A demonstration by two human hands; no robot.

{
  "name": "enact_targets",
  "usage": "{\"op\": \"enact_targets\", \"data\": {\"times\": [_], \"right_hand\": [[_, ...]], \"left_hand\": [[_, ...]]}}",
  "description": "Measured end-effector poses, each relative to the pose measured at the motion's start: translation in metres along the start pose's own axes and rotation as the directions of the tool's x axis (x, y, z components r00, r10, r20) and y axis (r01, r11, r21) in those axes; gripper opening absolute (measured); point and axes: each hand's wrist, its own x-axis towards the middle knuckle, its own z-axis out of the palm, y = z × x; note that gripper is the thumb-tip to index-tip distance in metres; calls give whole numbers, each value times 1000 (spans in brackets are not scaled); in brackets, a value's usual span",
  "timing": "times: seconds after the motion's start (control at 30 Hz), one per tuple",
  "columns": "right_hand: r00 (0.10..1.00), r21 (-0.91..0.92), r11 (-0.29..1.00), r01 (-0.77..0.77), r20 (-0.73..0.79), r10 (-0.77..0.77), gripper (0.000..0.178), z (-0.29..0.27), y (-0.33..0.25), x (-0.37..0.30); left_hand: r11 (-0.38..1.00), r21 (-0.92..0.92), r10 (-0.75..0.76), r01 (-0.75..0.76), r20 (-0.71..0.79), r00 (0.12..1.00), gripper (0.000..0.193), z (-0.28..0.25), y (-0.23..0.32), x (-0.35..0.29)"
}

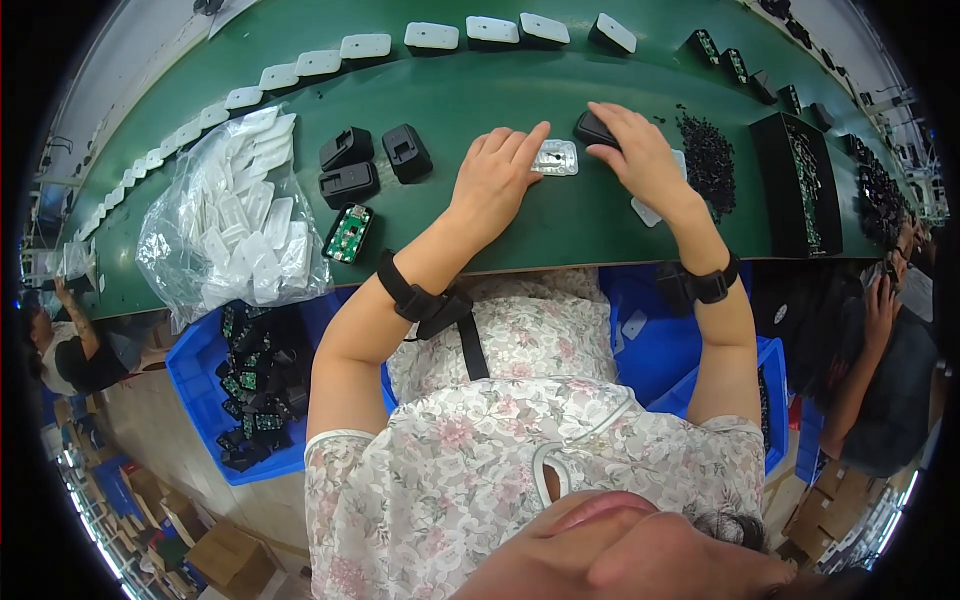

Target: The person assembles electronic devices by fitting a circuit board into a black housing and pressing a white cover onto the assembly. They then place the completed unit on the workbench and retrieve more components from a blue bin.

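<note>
The plate (562, 158), pale and shiny, lies flat on the desk (470, 238) between the two hands. The left hand (492, 182) rests at its left end, fingers loosely extended; whether they pinch it, I cannot tell. The right hand (642, 160) grasps a black case (596, 129) just beyond the plate's right end, thumb on the near side, fingers over the top. Good handling here probably means steadying the plate lightly by its edge, gripping the case by its sides, and lifting it clear rather than dragging it. Loose black bits (708, 165) lie near the right wrist, so that forearm should stay raised to avoid scattering them. A white cover (646, 212) lies under that wrist. Farther left sit three black housings (405, 153), a green board (349, 234) and a bag (165, 245) of white pieces.
</note>
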Motion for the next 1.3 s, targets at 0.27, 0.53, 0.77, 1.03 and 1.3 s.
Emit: {"op": "enact_targets", "data": {"times": [0.27, 0.53, 0.77, 1.03, 1.3], "right_hand": [[995, 263, 960, -93, -5, 98, 40, -12, -9, 4], [992, 406, 910, 81, 57, -114, 34, -13, -41, 19], [988, 419, 907, 36, 122, -95, 34, -5, -40, 14], [985, 325, 933, 156, 13, -170, 35, 7, -41, 10], [963, 642, 731, -230, 260, 75, 32, 0, -19, 35]], "left_hand": [[988, -146, -58, 53, -30, 998, 63, -3, -5, -1], [929, -355, -119, 107, -12, 993, 59, -16, -14, -17], [990, -128, -38, 53, 112, 993, 63, -16, -11, -20], [1000, 11, 7, -8, 138, 990, 59, -19, -10, -18], [987, 149, -69, 57, 78, 995, 36, -3, -6, 13]]}}
